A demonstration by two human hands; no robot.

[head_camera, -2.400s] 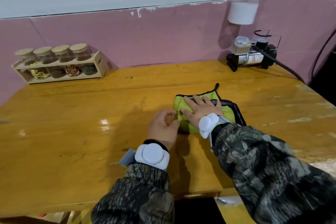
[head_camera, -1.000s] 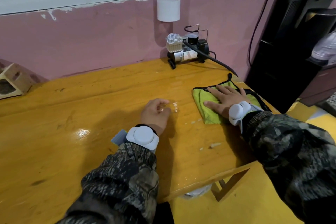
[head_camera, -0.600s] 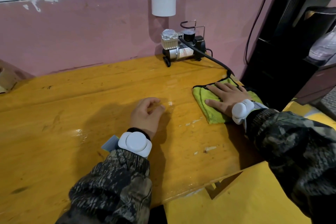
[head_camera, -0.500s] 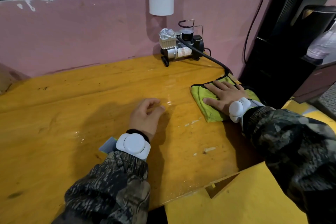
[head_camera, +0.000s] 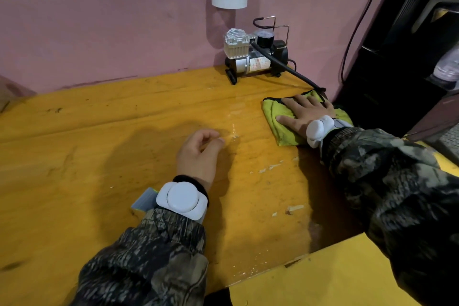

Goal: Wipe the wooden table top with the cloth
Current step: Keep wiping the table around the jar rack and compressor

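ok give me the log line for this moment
right hand: pressing flat on folded yellow-green cloth at right edge of wooden table top | left hand: loosely curled, holding nothing

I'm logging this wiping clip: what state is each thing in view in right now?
table top, glossy, pale chipped spots near the right end.
cloth, folded, lying flat at the table's right end.
right hand, fingers straight, pressing on the cloth.
left hand, loosely curled, holding nothing.
air compressor, upright by the wall, hose attached.

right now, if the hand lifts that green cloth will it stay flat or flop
Probably flops: the cloth lies folded and rumpled under the right hand. It should slide easily on the glossy table.
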